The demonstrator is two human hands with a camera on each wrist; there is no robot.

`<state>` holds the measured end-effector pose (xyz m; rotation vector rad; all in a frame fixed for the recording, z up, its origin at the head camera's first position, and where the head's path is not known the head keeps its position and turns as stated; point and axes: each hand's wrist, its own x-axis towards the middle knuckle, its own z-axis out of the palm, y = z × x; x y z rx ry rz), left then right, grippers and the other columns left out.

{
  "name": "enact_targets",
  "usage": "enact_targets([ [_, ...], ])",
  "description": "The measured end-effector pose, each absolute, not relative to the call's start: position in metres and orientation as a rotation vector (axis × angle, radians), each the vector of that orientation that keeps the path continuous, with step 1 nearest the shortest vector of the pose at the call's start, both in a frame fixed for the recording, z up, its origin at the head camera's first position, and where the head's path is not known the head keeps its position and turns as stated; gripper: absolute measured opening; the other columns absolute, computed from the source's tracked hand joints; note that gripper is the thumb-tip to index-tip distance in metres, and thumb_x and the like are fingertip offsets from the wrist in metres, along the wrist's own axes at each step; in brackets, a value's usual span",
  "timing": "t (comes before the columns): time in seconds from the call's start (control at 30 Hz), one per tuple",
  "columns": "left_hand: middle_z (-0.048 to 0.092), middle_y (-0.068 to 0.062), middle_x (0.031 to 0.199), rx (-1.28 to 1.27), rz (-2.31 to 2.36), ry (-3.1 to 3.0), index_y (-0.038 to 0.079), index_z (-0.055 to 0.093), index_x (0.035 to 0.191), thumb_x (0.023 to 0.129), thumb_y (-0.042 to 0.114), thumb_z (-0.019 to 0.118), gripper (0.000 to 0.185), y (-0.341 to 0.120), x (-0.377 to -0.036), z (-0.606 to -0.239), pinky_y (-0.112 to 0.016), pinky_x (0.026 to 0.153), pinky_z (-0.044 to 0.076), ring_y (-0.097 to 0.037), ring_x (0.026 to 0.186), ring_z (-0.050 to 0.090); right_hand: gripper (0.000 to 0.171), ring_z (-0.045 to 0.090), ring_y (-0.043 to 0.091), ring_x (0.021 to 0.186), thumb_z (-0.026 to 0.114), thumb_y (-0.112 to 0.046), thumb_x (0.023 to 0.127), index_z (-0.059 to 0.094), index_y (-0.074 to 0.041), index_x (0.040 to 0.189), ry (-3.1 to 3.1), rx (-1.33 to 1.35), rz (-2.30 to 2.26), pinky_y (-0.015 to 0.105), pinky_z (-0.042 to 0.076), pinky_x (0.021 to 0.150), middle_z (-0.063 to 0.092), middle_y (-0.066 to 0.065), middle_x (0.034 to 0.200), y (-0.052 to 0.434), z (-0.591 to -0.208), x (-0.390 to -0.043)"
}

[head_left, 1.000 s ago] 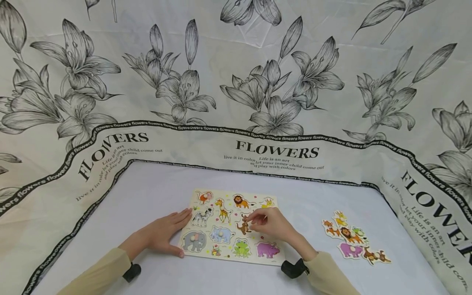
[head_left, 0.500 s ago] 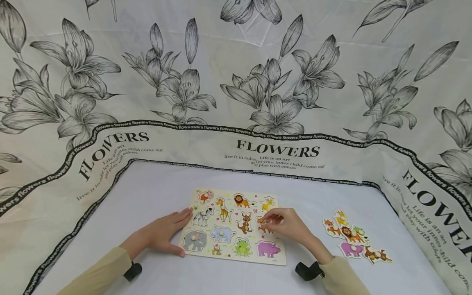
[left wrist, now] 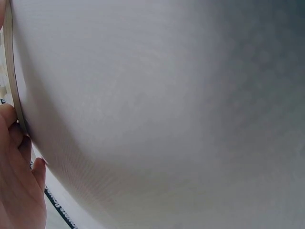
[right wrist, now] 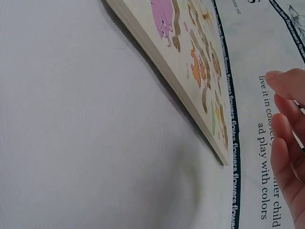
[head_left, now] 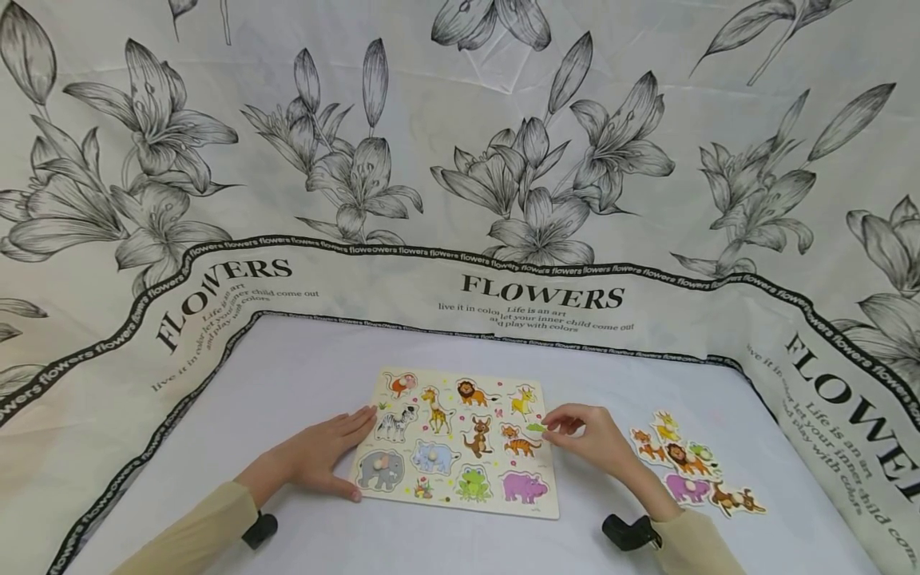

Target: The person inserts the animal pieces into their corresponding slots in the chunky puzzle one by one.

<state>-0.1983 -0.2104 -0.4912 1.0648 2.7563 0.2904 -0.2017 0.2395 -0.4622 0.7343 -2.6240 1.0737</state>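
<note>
A wooden animal puzzle board [head_left: 496, 511] lies on the white table. My left hand [head_left: 312, 451] rests against its left edge, fingers extended and thumb near the lower corner; the left wrist view shows the fingers [left wrist: 26, 167] at the board's edge. My right hand [head_left: 589, 435] hovers by the board's right edge, fingers loosely bent; nothing shows between the fingertips [right wrist: 274, 78] in the right wrist view. Knobs show on the elephant piece [head_left: 379, 469] and the blue rhino piece [head_left: 434, 458]. Pictures of a tiger [head_left: 521, 442] and a purple hippo [head_left: 524, 486] are near the right hand.
Right of the right hand lies a loose cluster of animal pieces: a lion [head_left: 688, 458], a purple hippo [head_left: 685, 488], a kangaroo [head_left: 736, 497], a frog [head_left: 701, 452] and others, some overlapping. A flower-printed cloth [head_left: 402, 279] stands behind the table and along its sides.
My right hand has moved rightward from over the kangaroo picture, across the tiger picture, to the board's right edge. The left hand and loose pieces stay put.
</note>
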Motion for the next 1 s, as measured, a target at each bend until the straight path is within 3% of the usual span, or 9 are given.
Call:
enact_targets([
  [1.0, 0.019, -0.013, 0.161, 1.076, 0.27, 2.763, 0.003, 0.024, 0.151, 0.073, 0.074, 0.061, 0.112, -0.21, -0.198, -0.492, -0.046, 0.118, 0.03, -0.029, 0.147, 0.023, 0.016, 0.055, -0.003, 0.064, 0.081, -0.008, 0.074, 0.074, -0.01, 0.088, -2.634, 0.472, 0.958, 0.019, 0.052, 0.057, 0.071, -0.002, 0.079, 0.296, -0.454, -0.192],
])
